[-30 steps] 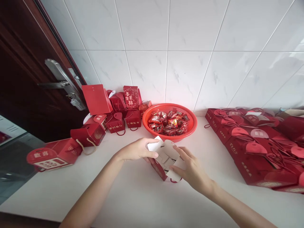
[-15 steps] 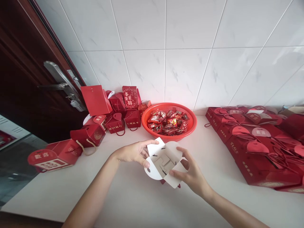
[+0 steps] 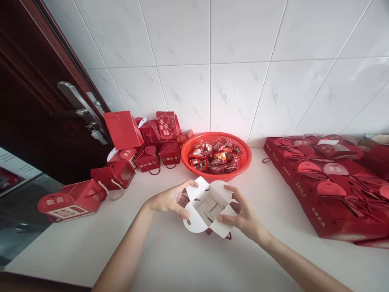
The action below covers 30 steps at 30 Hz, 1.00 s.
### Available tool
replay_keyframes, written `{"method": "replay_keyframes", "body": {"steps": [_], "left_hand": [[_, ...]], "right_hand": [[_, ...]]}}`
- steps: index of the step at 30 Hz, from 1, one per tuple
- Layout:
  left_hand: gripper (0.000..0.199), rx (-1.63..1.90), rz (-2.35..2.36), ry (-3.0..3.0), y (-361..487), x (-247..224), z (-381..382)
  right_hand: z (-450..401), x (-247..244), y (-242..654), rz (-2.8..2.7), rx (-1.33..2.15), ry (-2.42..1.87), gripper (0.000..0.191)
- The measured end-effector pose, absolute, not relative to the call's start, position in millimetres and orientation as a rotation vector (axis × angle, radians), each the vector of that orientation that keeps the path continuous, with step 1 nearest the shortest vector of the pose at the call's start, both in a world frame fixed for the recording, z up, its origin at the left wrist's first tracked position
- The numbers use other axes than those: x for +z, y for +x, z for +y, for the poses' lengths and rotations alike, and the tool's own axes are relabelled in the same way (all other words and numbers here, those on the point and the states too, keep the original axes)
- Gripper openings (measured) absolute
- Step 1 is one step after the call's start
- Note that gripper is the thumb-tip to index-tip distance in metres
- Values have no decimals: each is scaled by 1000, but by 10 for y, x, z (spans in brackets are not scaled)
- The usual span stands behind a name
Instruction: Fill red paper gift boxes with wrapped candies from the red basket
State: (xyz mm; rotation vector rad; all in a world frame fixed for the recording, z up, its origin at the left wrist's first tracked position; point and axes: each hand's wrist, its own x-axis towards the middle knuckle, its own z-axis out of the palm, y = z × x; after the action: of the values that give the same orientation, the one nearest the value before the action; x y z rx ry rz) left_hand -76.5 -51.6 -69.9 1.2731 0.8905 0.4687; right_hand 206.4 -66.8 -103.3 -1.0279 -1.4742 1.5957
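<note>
The left hand [image 3: 173, 198] and right hand [image 3: 244, 215] are gripping opposite sides of a red cardboard gift box [image 3: 210, 206]; its mouth is facing upward, foreshortening obscuring its long axis.

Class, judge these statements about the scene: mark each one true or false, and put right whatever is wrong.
1. The left hand and the right hand both touch the held box. True.
2. Packets fill the held box. False: none show in it; the packets lie in the basket.
3. The basket stands nearer the wall than the held box does. True.
4. The held box's flaps are folded shut. False: the flaps are spread open, white sides up.
5. Keys hang at the door. True.
</note>
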Motion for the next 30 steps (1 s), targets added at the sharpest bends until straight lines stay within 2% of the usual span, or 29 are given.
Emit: {"method": "replay_keyframes", "body": {"steps": [7,13,19,23,30], "left_hand": [[80,477,913,1284,-781,-726,-502],[90,505,971,1302,-769,-771,-487],[99,506,995,1342,-741,-681,-449],[94,492,1020,1428,-785,-616,-436],[82,375,1161,1619,-769,-453,-430]], "right_hand": [[-588,-1057,2064,-1469,1626,-980,91],[-555,-1033,2061,-1502,1593,-1003,92],[-503,-1021,2116,-1669,1436,-1043,81],[-505,-952,2170,-1844,1177,-1111,70],[-501,-822,2228,-1995,947,-1152,64]]}}
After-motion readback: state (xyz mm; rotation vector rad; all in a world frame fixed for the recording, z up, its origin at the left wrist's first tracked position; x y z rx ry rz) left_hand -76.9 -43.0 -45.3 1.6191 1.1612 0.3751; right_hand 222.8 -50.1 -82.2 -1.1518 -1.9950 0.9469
